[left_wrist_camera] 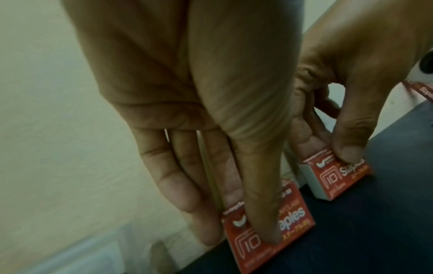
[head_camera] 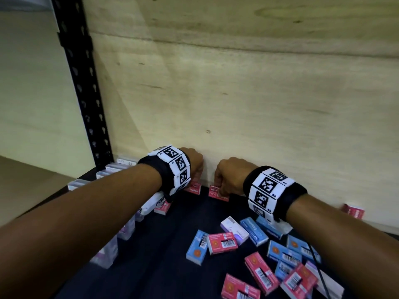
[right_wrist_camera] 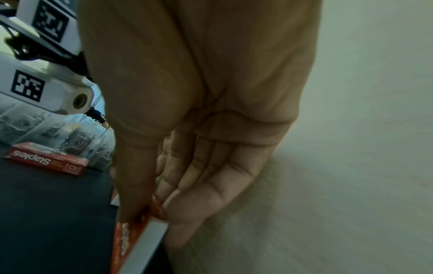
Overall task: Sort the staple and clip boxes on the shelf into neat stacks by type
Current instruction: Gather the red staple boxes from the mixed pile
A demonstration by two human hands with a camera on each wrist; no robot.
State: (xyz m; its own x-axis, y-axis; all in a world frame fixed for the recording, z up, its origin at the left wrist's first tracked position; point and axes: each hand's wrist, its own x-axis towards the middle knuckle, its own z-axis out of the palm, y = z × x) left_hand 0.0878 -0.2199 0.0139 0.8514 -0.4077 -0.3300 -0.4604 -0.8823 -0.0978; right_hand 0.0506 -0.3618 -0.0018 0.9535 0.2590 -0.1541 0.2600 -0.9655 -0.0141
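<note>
On the dark shelf (head_camera: 172, 244), two red staples boxes stand on edge against the wooden back wall. My left hand (head_camera: 195, 171) pinches the left red box (head_camera: 193, 189), thumb on its printed face and fingers behind it; the left wrist view shows this box (left_wrist_camera: 295, 218) and my left hand (left_wrist_camera: 241, 235) up close. My right hand (head_camera: 222, 186) pinches the right red box (head_camera: 217, 194) the same way. In the right wrist view only the box's edge (right_wrist_camera: 138, 246) shows under my right hand (right_wrist_camera: 154, 222). The two boxes stand a little apart.
Blue, red and white boxes (head_camera: 259, 255) lie scattered at the front right. Clear clip boxes (head_camera: 112, 169) line the left side by the black upright (head_camera: 82, 83). One red box (head_camera: 163, 207) lies under my left wrist, and one (head_camera: 354, 211) lies by the wall at the far right.
</note>
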